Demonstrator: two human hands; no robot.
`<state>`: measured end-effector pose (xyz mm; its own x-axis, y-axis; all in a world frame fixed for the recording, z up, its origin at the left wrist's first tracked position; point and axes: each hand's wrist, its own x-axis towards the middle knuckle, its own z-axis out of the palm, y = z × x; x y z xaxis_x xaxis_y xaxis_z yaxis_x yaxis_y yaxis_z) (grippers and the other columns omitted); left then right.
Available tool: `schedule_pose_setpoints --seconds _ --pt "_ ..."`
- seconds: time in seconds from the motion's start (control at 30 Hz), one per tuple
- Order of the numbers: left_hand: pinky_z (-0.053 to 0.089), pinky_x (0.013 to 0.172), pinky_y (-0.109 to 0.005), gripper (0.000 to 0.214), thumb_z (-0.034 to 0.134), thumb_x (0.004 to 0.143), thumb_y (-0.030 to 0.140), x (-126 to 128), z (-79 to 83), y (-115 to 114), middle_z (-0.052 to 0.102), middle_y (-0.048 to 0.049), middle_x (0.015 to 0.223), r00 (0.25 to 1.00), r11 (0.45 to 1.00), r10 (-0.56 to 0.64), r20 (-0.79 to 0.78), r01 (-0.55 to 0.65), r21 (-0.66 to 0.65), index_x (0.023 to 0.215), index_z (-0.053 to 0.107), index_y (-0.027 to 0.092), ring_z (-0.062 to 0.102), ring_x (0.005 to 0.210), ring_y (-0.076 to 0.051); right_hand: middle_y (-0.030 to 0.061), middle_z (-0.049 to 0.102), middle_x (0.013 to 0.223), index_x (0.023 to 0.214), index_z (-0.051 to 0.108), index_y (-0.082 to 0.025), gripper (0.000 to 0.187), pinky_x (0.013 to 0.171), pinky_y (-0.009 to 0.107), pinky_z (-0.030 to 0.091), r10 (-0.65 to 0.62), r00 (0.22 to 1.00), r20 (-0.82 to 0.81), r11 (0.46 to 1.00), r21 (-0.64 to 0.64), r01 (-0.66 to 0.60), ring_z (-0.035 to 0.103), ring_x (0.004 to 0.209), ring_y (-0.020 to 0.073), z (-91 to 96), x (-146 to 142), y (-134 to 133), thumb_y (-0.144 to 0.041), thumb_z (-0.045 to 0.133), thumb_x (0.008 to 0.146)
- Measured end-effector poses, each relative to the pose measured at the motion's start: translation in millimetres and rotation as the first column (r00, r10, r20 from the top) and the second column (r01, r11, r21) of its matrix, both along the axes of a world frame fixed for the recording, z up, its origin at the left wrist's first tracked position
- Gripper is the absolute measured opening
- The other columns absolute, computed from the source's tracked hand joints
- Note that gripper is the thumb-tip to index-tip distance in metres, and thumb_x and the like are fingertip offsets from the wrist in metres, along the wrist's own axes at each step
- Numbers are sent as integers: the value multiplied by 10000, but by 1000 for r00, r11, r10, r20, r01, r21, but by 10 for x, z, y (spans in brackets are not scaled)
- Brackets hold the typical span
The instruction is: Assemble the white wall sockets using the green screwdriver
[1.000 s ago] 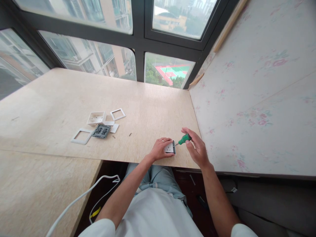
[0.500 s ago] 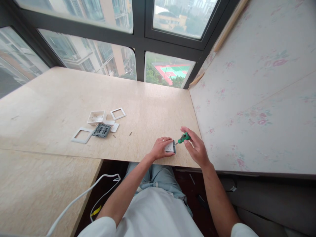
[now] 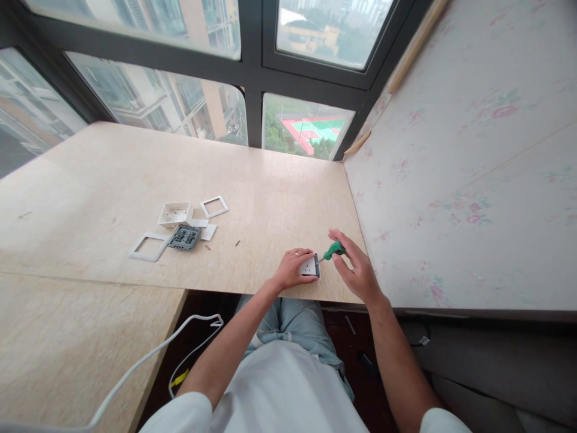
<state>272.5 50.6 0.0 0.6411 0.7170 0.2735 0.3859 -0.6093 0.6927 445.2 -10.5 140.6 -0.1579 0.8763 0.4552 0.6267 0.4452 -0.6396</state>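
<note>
Near the front edge of the counter, my left hand (image 3: 292, 269) is closed around a white wall socket (image 3: 308, 267) with a dark strip along its right side. Its thumb and fingers press the socket from two sides. My right hand (image 3: 359, 270) grips a green-handled screwdriver (image 3: 335, 249) between thumb and fingers. The screwdriver slants down to the left, its tip at the socket's dark right side; the exact contact point is too small to make out.
To the left lie a white back box (image 3: 175, 214), a grey socket module (image 3: 184, 237), two white frames (image 3: 148, 246) (image 3: 214, 207) and a white plate (image 3: 209, 232). Small screws (image 3: 237, 243) rest nearby. A white cable (image 3: 135, 359) hangs at lower left. A papered wall (image 3: 451, 198) rises on the right.
The screwdriver handle has turned slightly in my right hand, with the fingers shifting around it. My left hand stays on the socket. The whole view has moved a little.
</note>
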Motion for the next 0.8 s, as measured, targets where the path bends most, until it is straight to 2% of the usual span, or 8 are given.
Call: schedule_pose_setpoints --seconds 0.1,0.23,0.3,0.4,0.5,0.6,0.7,0.8 --pt "377 1067 -445 697 780 712 512 -5 -8 3 592 -89 1343 1000 1000 -7 5 7 7 1321 558 257 519 1250 -295 91 655 1177 1379 501 -309 446 885 421 563 -43 998 52 998 49 40 658 1007 217 -26 39 3 -249 570 942" --pt "380 1066 -445 702 782 709 509 -7 -13 8 590 -83 1342 1000 1000 -4 -7 4 4 1329 556 271 519 1248 -298 81 658 954 1248 607 -278 368 747 394 576 -184 972 145 975 149 162 635 842 223 -44 56 35 -324 663 887" --pt "383 1063 -448 701 782 706 515 -6 -9 11 592 -85 1338 1000 1000 -6 -7 6 0 1326 559 274 523 1241 -300 102 656 1037 1289 578 -273 382 808 421 571 -173 976 131 979 131 156 639 933 242 -27 46 37 -330 620 914" --pt "386 1059 -443 697 781 706 517 -6 -2 14 594 -82 1336 1000 1000 -8 8 8 -1 1319 559 269 529 1233 -291 122 589 1308 1408 464 -282 435 975 472 515 -80 995 51 996 31 79 581 1193 262 11 34 10 -301 489 974" --pt "385 1057 -437 688 777 712 513 -6 4 15 594 -77 1339 1000 1000 -9 19 9 -5 1315 555 268 529 1231 -282 111 523 1425 1453 399 -290 472 1001 461 507 -14 1000 -24 997 -70 12 546 1269 254 29 44 -19 -272 450 985" --pt "377 1060 -446 710 777 708 507 -4 11 8 587 -78 1348 1000 1000 -7 3 8 -23 1334 531 278 519 1244 -290 94 644 1233 1372 493 -287 411 884 406 563 -45 999 -9 999 -30 45 651 1062 221 13 64 -14 -274 523 962" --pt "374 1059 -452 792 782 695 502 0 17 -3 583 -94 1348 1000 998 18 -8 -19 -54 1385 469 273 512 1248 -305 64 668 944 1165 620 -259 271 756 369 569 -179 977 119 980 106 167 646 839 208 -21 77 24 -324 639 902" --pt "372 1058 -452 851 783 689 501 1 11 -9 573 -107 1351 999 997 34 -13 -35 -74 1419 417 262 512 1245 -314 76 644 905 1076 626 -236 234 774 395 558 -247 949 197 963 159 217 630 854 235 -32 75 52 -370 654 886"
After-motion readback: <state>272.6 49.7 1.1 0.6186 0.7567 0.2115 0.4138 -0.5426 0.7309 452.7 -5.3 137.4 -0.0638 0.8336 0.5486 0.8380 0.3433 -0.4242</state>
